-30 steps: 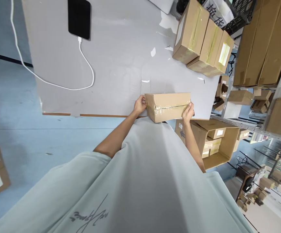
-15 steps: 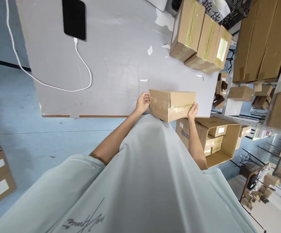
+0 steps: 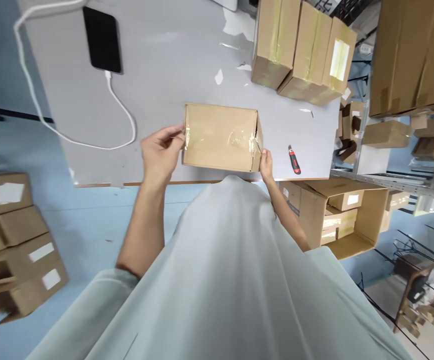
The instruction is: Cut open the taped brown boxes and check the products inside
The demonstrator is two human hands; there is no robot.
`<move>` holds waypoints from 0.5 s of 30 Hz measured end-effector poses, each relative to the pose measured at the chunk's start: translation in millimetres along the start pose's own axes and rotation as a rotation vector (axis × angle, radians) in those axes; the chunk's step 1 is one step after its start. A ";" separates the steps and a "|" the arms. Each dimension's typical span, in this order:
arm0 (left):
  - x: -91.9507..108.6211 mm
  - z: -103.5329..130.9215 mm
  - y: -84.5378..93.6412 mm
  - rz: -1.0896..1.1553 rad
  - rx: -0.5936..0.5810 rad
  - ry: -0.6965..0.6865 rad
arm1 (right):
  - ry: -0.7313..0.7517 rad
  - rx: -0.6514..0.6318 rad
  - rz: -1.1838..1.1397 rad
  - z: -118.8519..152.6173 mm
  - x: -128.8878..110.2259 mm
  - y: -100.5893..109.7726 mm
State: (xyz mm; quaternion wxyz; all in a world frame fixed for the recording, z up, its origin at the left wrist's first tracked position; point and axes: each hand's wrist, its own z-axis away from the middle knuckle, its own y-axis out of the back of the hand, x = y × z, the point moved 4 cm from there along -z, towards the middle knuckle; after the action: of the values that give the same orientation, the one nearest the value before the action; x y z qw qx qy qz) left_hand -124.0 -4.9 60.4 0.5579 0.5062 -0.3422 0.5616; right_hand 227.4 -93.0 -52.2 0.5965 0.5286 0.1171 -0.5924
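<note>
Cardboard box (image 3: 220,137), tan and oblong: broad face now toward camera, hands at both ends

Change over last half second: box rotated and shifted left along the smooth grey tabletop (image 3: 157,90). Long taped seam was facing the camera; now it's a broad plain face. Red-and-black utility knife (image 3: 294,161) has come into plain sight to the right, apart from both hands. Net for the handling: taped left end is now at the left hand (image 3: 160,152), knife is out of the grip.

Left fingers curled in, thumb near index at that end; can't tell if they're closed on anything. Right hand (image 3: 266,165) holds the lower right corner, thumb on the side. Box sits at the tabletop's front edge; can't tell if its underside touches.

Materials: matte board, crisp edges, glossy clear tape (image 3: 187,132) wrinkled at the left edge, slight gap at the right-end seam. Three taped tan cardboard boxes (image 3: 307,50) stand at far right. Flat black glass-faced phone (image 3: 103,42) on a soft white cable (image 3: 132,125), left.
</note>
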 end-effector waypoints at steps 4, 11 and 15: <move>14.8 8.5 20.9 -0.216 0.110 0.018 | 0.097 -0.185 0.021 10.2 -25.3 -24.5; -0.5 42.8 2.7 -0.356 0.103 -0.112 | 0.362 -0.340 -0.121 58.2 -81.8 32.0; -3.6 53.4 -16.2 -0.426 0.177 -0.180 | 0.311 -0.391 -0.097 74.7 -79.7 41.0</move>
State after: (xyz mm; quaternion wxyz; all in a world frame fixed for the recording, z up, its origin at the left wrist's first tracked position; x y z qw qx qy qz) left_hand -98.7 -54.3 67.6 0.5845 0.6618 -0.2256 0.4117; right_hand 203.5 -114.7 59.9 0.6329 0.4819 0.3451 -0.4980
